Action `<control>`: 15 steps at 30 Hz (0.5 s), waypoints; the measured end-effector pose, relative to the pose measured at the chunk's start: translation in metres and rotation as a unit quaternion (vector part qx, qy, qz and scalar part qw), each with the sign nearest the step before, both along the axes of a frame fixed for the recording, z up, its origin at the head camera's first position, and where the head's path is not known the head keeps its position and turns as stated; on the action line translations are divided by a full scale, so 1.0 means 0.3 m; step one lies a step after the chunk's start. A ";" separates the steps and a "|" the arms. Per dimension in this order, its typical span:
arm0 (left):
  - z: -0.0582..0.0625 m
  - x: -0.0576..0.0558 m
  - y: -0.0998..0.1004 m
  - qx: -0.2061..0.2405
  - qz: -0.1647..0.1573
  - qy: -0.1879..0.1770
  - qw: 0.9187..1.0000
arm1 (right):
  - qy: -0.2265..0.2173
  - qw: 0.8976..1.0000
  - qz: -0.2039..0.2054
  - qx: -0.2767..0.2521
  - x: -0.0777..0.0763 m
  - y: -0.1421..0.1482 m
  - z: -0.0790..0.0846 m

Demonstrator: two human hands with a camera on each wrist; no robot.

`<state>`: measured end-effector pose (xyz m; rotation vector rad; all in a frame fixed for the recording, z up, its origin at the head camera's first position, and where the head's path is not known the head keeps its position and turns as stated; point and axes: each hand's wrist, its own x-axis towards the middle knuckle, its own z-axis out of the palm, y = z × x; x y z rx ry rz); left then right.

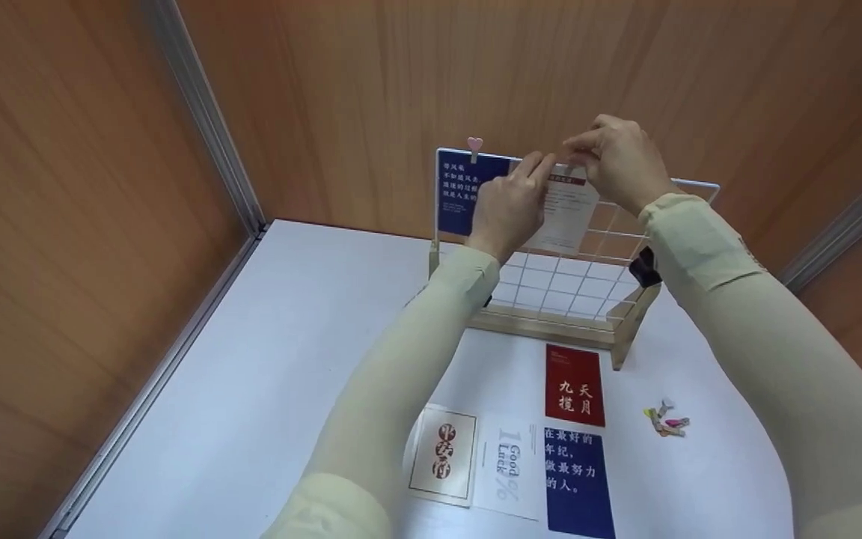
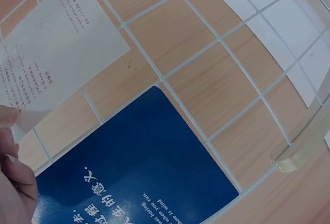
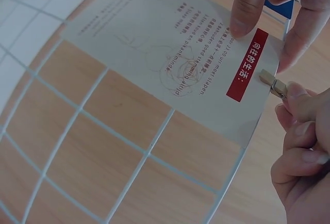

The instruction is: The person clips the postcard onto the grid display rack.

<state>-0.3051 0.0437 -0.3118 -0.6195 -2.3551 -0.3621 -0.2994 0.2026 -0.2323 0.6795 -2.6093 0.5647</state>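
Note:
A white card [image 3: 154, 53] with a red title strip hangs against a white wire grid [image 3: 148, 153], its upper edge at the grid's top bar. My left hand [image 1: 509, 206] pinches that card near its top corner, thumb on the printed face. Between the thumb and fingers of my right hand [image 1: 622, 165] is a small wooden clothespin [image 3: 276, 85], whose tip overlaps the card's top edge beside the red strip. Left of this card, a dark blue card [image 1: 457, 195] hangs on the grid under a clothespin with a pink heart [image 1: 475, 144].
The grid stands in a wooden base [image 1: 543, 324], with a black clip [image 1: 645, 268] at its right side. On the white table lie a red card [image 1: 575, 382], a blue card [image 1: 579, 505], two pale cards, and several small colourful clothespins [image 1: 667, 421]. Wood-grain panels enclose the table.

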 end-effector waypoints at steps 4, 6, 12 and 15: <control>0.001 0.001 0.000 -0.005 0.003 -0.001 1.000 | -0.005 1.000 -0.005 0.002 0.000 -0.001 -0.006; 0.000 0.001 0.001 -0.004 0.002 0.001 1.000 | -0.008 1.000 -0.008 0.005 0.000 -0.002 -0.011; 0.001 -0.001 0.003 0.008 0.003 -0.002 1.000 | -0.004 1.000 -0.002 0.012 -0.005 -0.002 -0.018; 0.004 0.000 0.006 0.009 0.004 -0.006 1.000 | -0.011 1.000 -0.006 0.017 -0.006 0.002 -0.021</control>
